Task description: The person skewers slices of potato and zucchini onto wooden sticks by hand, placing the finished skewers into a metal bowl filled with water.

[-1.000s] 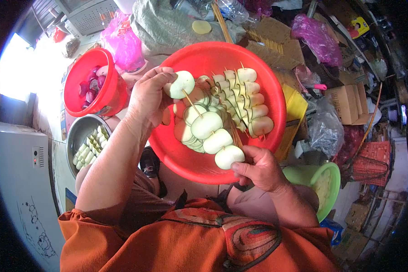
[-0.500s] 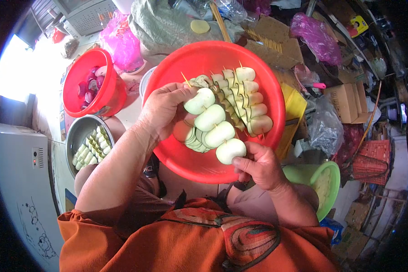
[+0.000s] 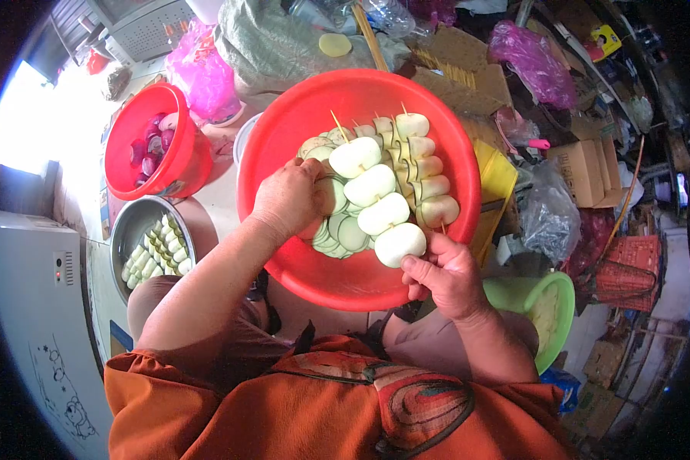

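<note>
My right hand (image 3: 446, 274) pinches the lower end of a skewer (image 3: 382, 213) threaded with several pale green-white vegetable slices. The skewer tilts over a red basin (image 3: 345, 290), its pointed tip sticking out at the upper left. My left hand (image 3: 290, 198) is off the skewer, with its fingers curled against a loose vegetable slice (image 3: 331, 195) at the basin's left side. Their tips are partly hidden. Below the skewer lies a pile of loose round slices (image 3: 337, 236). Finished-looking skewers of slices (image 3: 434, 184) lie side by side on the basin's right.
A red bucket (image 3: 195, 165) with purple-skinned vegetables stands at the left, above a metal bowl (image 3: 119, 257) of skewers. A green tub (image 3: 566, 307) is by my right knee. Bare sticks (image 3: 456, 73) lie on cardboard behind the basin; plastic bags and boxes crowd the right.
My left hand has let go of the skewer's upper part and moved down to the loose slices. The skewer, still in my right hand, has shifted right and slightly up.
</note>
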### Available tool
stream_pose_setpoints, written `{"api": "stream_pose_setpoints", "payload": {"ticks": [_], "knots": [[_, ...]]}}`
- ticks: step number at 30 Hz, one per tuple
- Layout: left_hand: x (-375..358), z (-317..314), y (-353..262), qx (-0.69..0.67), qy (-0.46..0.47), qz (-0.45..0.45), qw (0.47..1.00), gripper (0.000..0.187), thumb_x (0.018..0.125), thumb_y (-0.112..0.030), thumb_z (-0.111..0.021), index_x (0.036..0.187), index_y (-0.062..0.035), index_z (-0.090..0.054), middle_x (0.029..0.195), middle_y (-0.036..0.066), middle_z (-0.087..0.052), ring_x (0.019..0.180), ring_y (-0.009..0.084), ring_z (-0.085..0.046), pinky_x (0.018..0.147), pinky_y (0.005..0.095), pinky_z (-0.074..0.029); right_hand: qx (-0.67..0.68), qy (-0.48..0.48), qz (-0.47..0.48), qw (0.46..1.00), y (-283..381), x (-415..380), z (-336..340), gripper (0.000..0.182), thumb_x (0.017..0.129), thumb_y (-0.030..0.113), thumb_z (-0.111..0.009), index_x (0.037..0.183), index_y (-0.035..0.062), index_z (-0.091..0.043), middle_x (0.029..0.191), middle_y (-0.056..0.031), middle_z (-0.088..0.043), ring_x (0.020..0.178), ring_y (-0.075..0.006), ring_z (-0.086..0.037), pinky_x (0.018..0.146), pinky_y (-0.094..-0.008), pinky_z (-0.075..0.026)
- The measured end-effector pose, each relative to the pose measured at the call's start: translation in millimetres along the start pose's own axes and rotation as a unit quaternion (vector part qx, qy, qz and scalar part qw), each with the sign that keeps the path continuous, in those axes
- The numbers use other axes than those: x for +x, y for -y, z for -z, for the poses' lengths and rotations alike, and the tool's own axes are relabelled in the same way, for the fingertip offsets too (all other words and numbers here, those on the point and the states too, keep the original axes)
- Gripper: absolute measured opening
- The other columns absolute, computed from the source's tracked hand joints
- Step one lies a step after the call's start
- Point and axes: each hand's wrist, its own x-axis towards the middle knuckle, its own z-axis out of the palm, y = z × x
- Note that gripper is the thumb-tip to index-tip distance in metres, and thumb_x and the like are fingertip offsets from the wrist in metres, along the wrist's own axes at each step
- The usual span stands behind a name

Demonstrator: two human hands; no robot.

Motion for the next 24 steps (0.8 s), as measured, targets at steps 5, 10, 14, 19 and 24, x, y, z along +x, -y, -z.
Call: {"api": "stream_pose_setpoints", "payload": {"ticks": [5,10,14,19,24], "knots": [[-1.9,4.0,-7.3,0.058,0.009,-0.022,0.998,0.028,0.077,-0.019,-0.057,0.102,-0.0082,-0.057,0.096,0.014,-0.061,0.082,0.0324,-0.063,0.073,0.0412,-0.052,-0.008,0.003,-0.003,1.000,-3.9,-0.1,1.2,0.019,0.085,0.014,-0.062,0.100,0.0019,-0.060,0.071,-0.0015,-0.059,0.053,-0.0058,-0.053,0.048,-0.0199,-0.046],[-1.0,0.2,0.2,0.018,-0.054,-0.058,0.997,0.020,0.076,-0.015,-0.059,0.094,-0.0085,-0.060,0.085,0.012,-0.063,0.076,0.0267,-0.065,0.067,0.0378,-0.053,-0.007,0.021,-0.013,1.000,-2.9,-1.7,0.4,0.019,0.086,0.013,-0.062,0.101,0.0018,-0.060,0.071,-0.0009,-0.059,0.053,-0.0052,-0.053,0.048,-0.0194,-0.045],[18.5,17.6,22.9,-0.397,-0.031,0.117,0.910,0.004,0.079,-0.006,-0.057,0.075,-0.0051,-0.058,0.072,0.007,-0.061,0.067,0.0155,-0.061,0.063,0.0296,-0.051,0.001,0.038,-0.004,0.999,-3.8,-3.7,-0.3,0.021,0.086,0.013,-0.061,0.103,0.0012,-0.059,0.072,0.0000,-0.059,0.053,-0.0045,-0.052,0.048,-0.0191,-0.045],[17.9,49.1,20.7,-0.672,-0.055,0.150,0.723,0.006,0.082,-0.004,-0.053,0.078,-0.0063,-0.057,0.079,0.004,-0.061,0.074,0.0145,-0.061,0.066,0.0303,-0.054,-0.016,0.088,-0.037,0.995,-2.1,-3.7,-1.1,0.023,0.086,0.013,-0.061,0.105,0.0009,-0.059,0.074,0.0006,-0.059,0.054,-0.0038,-0.052,0.047,-0.0191,-0.045],[17.8,55.0,21.0,-0.725,-0.066,0.161,0.666,0.017,0.083,-0.006,-0.050,0.100,-0.0065,-0.053,0.091,0.005,-0.060,0.080,0.0158,-0.062,0.068,0.0311,-0.054,-0.020,0.088,-0.040,0.995,-2.2,-2.5,-2.0,0.023,0.086,0.013,-0.061,0.105,0.0009,-0.059,0.074,0.0009,-0.059,0.054,-0.0037,-0.052,0.047,-0.0188,-0.045]]}}
